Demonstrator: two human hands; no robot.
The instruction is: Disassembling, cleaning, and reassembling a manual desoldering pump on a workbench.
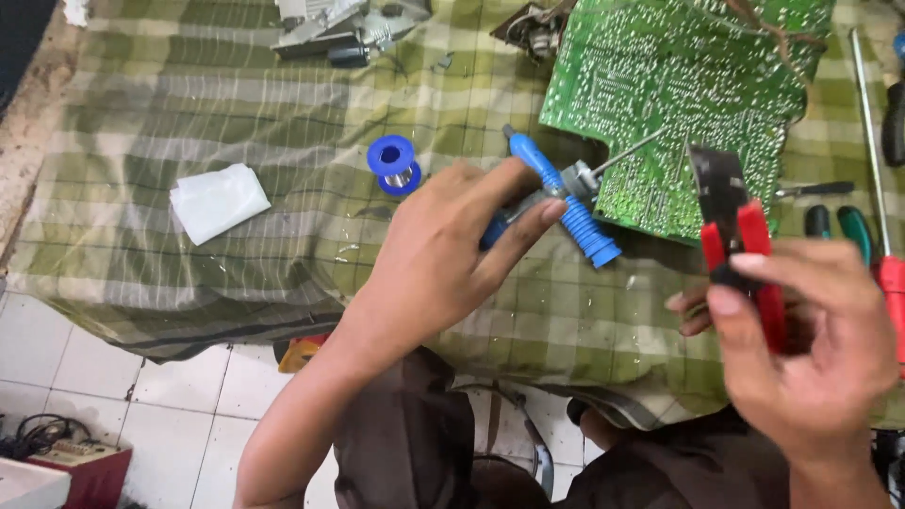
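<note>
My left hand (pixel 443 250) grips a blue soldering iron (pixel 566 203), whose metal tip reaches toward the edge of a large green circuit board (pixel 660 85) lying solder side up. My right hand (pixel 806 349) holds red-handled cutting pliers (pixel 735 221) upright, its dark jaws in front of the board's lower right part. A blue spool of solder wire (pixel 394 163) lies on the checked green cloth (pixel 236 113) just left of my left hand.
A folded white cloth (pixel 217 200) lies at the left. Screwdrivers with red (pixel 886 273) and green handles (pixel 853 231) lie along the right edge. Grey device parts (pixel 330 28) sit at the top. White floor tiles (pixel 141 396) and a small box with cables (pixel 66 457) are below left.
</note>
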